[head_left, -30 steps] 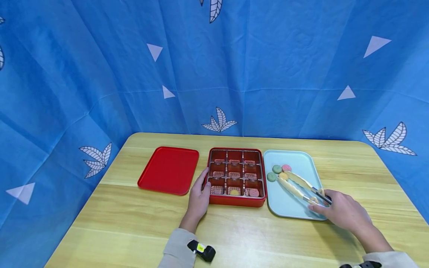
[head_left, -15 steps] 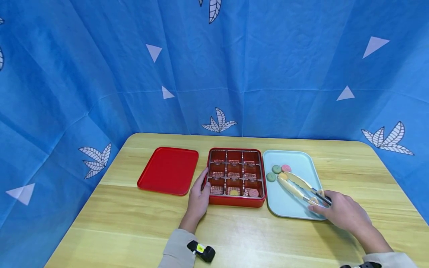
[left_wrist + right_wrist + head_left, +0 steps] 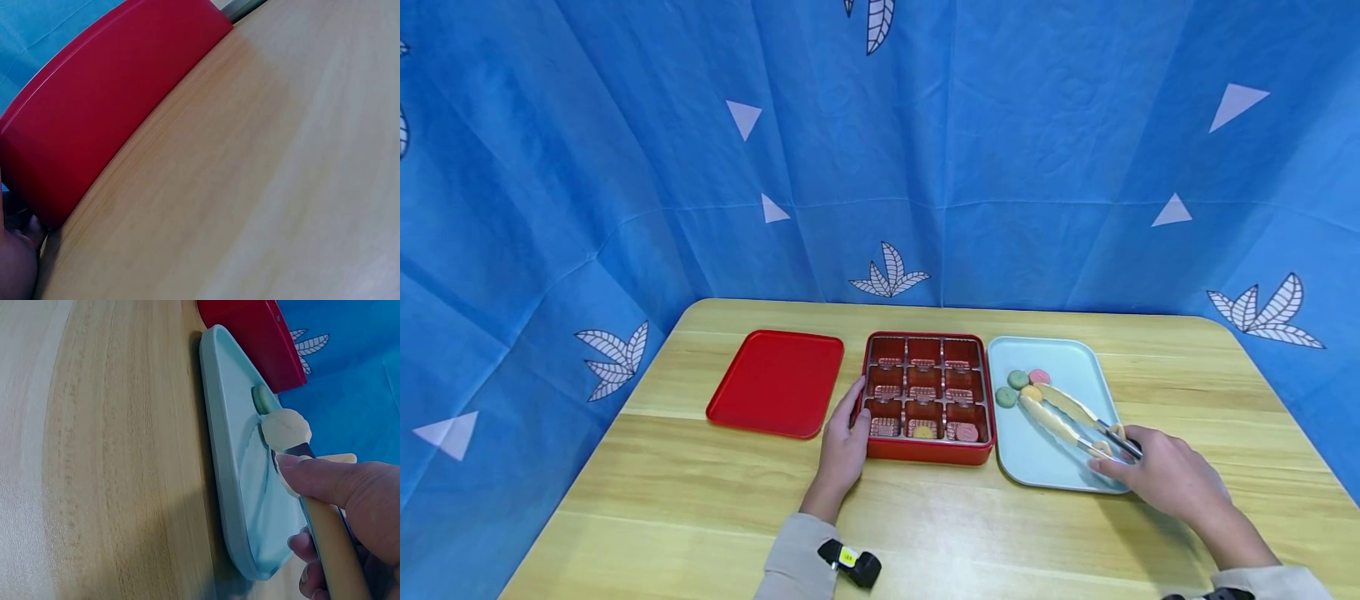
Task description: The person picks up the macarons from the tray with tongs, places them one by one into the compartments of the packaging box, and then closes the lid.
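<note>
My right hand [image 3: 1172,471] holds a pair of tongs [image 3: 1052,422] with pale scalloped arms, low over the light blue tray [image 3: 1033,462]. The tong tips lie on either side of an orange macaron [image 3: 1032,392]. Beside it sit two green macarons [image 3: 1006,397] and a pink macaron [image 3: 1040,377]. My left hand [image 3: 844,446] grips the left side of a red box [image 3: 929,451], thumb at its rim. In the box's front row, a yellow macaron [image 3: 923,432] fills the middle compartment and another pink macaron [image 3: 967,432] the right one. The left wrist view shows mostly the box's red wall [image 3: 119,94].
A flat red lid [image 3: 778,383] lies left of the box on the wooden table [image 3: 940,525]. The blue tray stands right against the box's right side. Behind the table hangs a blue patterned curtain [image 3: 1037,167].
</note>
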{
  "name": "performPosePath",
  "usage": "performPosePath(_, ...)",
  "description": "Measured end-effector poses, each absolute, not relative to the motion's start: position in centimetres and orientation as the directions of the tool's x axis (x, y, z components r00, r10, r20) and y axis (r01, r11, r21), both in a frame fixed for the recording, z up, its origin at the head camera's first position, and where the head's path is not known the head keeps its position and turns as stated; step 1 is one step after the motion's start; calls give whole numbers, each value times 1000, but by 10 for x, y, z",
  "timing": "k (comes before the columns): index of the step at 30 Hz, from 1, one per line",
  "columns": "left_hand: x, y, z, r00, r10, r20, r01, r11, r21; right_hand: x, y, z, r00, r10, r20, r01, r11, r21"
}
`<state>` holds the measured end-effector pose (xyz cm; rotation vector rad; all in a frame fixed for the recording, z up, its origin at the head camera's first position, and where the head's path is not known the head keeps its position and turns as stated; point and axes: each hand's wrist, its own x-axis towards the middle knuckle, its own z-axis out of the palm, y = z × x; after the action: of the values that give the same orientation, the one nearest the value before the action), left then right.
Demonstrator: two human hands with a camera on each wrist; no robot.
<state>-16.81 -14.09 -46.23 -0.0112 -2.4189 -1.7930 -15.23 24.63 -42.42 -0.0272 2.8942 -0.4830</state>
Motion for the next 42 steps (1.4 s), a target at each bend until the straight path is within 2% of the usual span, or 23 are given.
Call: performPosePath(42,-168,-141,-463,-992,-69,108,82,302,950,-146,228,-409,-991,-81,-110,-37,933,-359)
